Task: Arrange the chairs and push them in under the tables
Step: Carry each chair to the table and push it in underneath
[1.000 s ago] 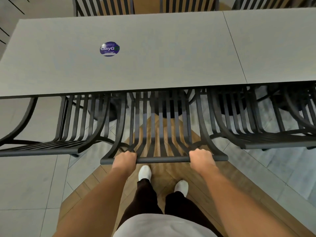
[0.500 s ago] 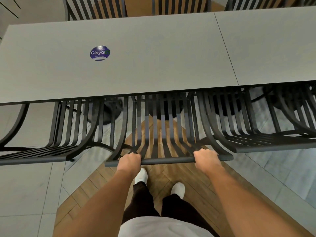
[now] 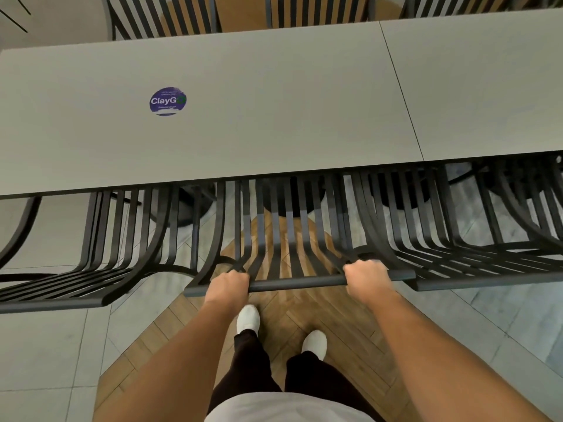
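A black slatted metal chair [image 3: 297,283] stands right in front of me, its seat hidden under the grey table [image 3: 243,123]. My left hand [image 3: 228,286] is wrapped around the left part of the chair's top rail. My right hand [image 3: 367,278] grips the right part of the same rail. A second black chair [image 3: 91,287] sits to the left, also tucked under the table edge. A third black chair [image 3: 475,269] sits to the right, close against the middle one.
A round blue sticker [image 3: 167,101] lies on the tabletop. A second grey table [image 3: 487,86] abuts the first on the right. More slatted chairs [image 3: 158,16] stand along the far side. My white shoes [image 3: 248,318] rest on a wooden floor strip between grey tiles.
The middle chair has slid a little forward, further under the table, with both hands keeping their hold on its top rail. The view has drifted slightly.
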Demonstrator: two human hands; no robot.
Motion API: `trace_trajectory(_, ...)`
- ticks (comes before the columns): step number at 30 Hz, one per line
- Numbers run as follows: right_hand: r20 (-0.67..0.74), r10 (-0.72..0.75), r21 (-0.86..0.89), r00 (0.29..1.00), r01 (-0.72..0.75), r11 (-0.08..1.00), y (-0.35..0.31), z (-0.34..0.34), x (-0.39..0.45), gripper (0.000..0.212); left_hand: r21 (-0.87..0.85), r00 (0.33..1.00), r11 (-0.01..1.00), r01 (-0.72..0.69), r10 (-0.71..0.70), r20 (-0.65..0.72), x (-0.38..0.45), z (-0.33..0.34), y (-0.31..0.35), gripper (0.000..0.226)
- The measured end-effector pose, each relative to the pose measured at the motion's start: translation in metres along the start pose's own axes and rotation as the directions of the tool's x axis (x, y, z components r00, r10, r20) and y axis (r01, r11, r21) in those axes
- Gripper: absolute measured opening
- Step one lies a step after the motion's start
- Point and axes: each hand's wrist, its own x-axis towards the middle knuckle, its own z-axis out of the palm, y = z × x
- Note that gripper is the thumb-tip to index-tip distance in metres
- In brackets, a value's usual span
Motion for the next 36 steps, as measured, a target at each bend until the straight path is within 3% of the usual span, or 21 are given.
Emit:
trace_trajectory(13, -0.021, 0.034, 0.094, 0.999, -0.032, 0.995, 0.005, 0.021, -0.015, 0.021, 0.015, 1.000, 1.000, -0.019, 0.019, 0.022, -0.004, 0.006, 0.010, 0.028)
trace_trajectory(29, -0.020, 0.002, 0.022, 1.000, -0.001, 1.000, 0.042, 0.017, 0.002, 0.024, 0.030, 0.999, 0.999, -0.024, 0.023, 0.023, 0.015, -0.004, 0.036, 0.026)
trace_trajectory(36, -0.021, 0.039, 0.115, 0.999, -0.036, 0.993, 0.040, 0.017, -0.003, 0.023, -0.092, 0.998, 0.996, 0.019, -0.013, 0.059, 0.018, -0.002, 0.034, 0.022)
